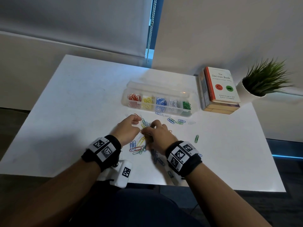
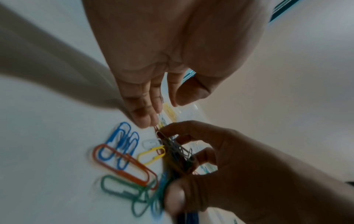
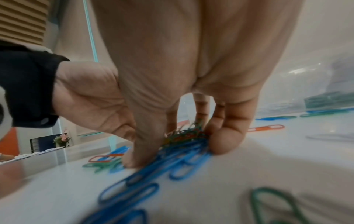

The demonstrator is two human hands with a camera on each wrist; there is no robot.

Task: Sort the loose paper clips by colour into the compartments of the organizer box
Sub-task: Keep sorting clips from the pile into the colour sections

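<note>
The loose paper clips [image 1: 139,145] lie scattered on the white table [image 1: 82,104] in front of the person, thickest under and between the two hands, with a few strays just before the organizer box [image 1: 157,99] and one green clip [image 1: 196,138] off to the right. The right hand [image 1: 158,134] has its grip closed around a mixed bunch of clips [image 2: 176,150], thumb and fingertips pressing it against the table; the left hand [image 1: 127,128] hovers beside it with fingers loosely extended, its tips at the bunch, holding nothing that I can make out. To do this step well, I would tease one colour free at a time rather than lift the tangle, since hooked clips will drag others along. The clips point every way; the blue clips [image 3: 162,165] near the right thumb run roughly toward the person. The box lies with its long axis across the table, lid open, holding red, yellow, blue, white and green from left to right. A stack of books [image 1: 219,90] and a potted plant [image 1: 264,79] stand beyond it to the right.
</note>
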